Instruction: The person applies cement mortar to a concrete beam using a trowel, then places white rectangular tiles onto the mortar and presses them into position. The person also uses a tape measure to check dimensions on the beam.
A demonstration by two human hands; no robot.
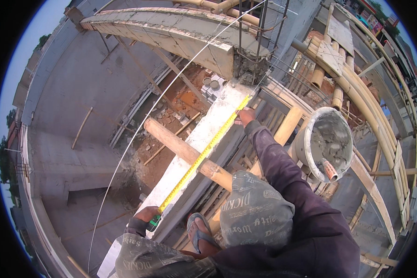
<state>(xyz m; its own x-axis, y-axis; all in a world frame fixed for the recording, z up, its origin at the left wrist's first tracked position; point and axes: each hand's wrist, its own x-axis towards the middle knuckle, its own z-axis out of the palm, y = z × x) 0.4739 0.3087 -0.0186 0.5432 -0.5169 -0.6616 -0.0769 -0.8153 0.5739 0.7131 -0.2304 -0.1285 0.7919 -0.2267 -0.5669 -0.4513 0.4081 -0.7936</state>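
Note:
A yellow tape measure (211, 144) is stretched along the pale top of a narrow wall (176, 173), crossing over a bamboo pole (215, 175). At its near end my left hand (147, 214) is closed around the green case (154, 223), part of which shows below the fingers. My right hand (246, 116) pinches the yellow blade close to its far end, near a rough concrete column base (251, 67) with upright steel bars. The right arm reaches out past my bent knee. My sandalled foot (202, 234) stands just beside the wall.
To the right, a bucket (306, 143) holds wet grey mortar and a tool with an orange-and-white handle (329, 170). A thin white line (148, 113) curves across the left. Beyond the wall, the ground with rubble (180, 104) lies well below. Bamboo scaffolding (370, 106) rises at right.

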